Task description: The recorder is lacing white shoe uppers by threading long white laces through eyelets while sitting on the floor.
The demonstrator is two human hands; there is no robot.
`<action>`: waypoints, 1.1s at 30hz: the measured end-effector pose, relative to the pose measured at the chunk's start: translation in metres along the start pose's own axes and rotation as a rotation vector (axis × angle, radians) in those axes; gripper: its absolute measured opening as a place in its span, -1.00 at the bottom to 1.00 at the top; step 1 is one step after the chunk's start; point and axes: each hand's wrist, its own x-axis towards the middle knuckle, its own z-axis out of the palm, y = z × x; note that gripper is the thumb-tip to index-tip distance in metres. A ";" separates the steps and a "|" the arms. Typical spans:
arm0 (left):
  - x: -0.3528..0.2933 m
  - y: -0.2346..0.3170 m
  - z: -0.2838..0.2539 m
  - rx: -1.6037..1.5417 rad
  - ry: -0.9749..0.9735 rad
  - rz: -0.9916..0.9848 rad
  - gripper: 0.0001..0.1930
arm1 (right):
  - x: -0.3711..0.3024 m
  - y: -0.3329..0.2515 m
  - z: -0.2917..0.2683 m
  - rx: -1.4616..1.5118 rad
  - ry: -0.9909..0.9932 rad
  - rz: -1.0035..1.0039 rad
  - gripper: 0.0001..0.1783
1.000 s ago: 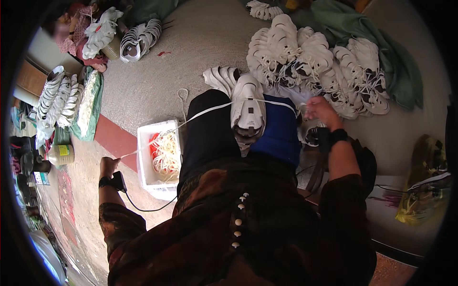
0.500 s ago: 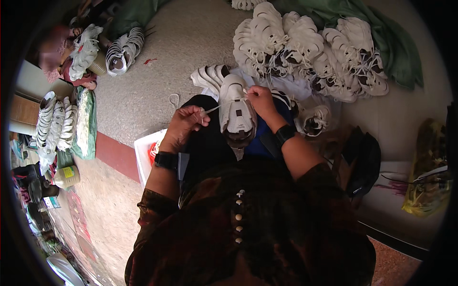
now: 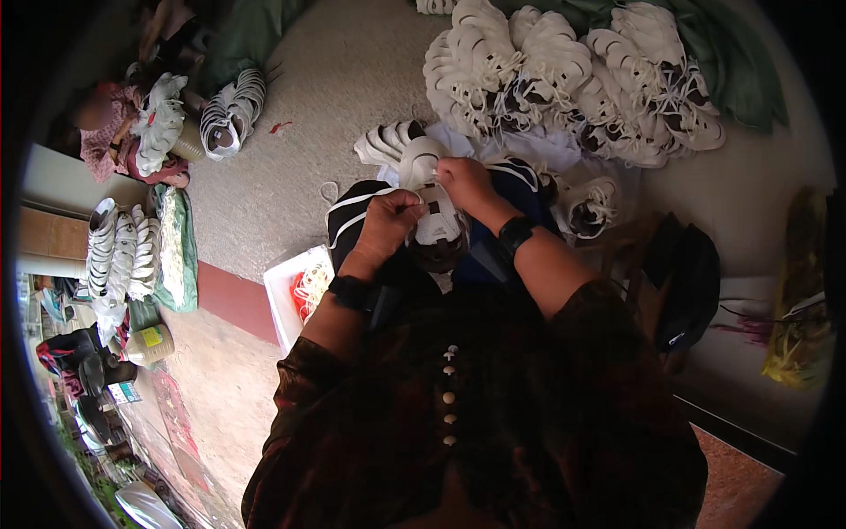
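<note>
A white and grey sneaker [image 3: 441,227] rests on my lap, its toe pointing away from me and its dark opening towards me. My left hand [image 3: 388,227] is closed in a pinch at the left edge of its lacing area, on a white shoelace. Loose white shoelace [image 3: 359,202] loops over my left thigh beside that hand. On the right side of the sneaker, near the toe, my right hand [image 3: 465,183] is also pinched on the shoelace; its fingertips partly hide the lace holes.
Piled white sneakers [image 3: 551,75] lie ahead to the right. Stacked shoe uppers [image 3: 119,247] stand at left by a green sack [image 3: 181,251]. Beside my left leg is a white box [image 3: 286,295] with laces. Another person [image 3: 110,141] sits at far left. A black bag [image 3: 692,286] is at right.
My left hand has moved right and in to the sneaker's lacing. My right hand has shifted slightly left. The lace, earlier stretched between the hands, now loops over my left thigh.
</note>
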 end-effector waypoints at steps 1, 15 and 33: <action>0.001 -0.001 0.001 0.005 0.001 0.003 -0.92 | -0.001 -0.001 -0.001 0.003 0.004 -0.003 -0.91; 0.028 -0.002 0.031 0.734 0.226 0.258 -0.87 | -0.007 -0.024 -0.012 -0.285 -0.277 -0.105 -0.85; 0.011 -0.008 0.039 1.033 0.150 0.518 -0.79 | -0.007 0.004 -0.017 0.159 -0.266 -0.073 -0.84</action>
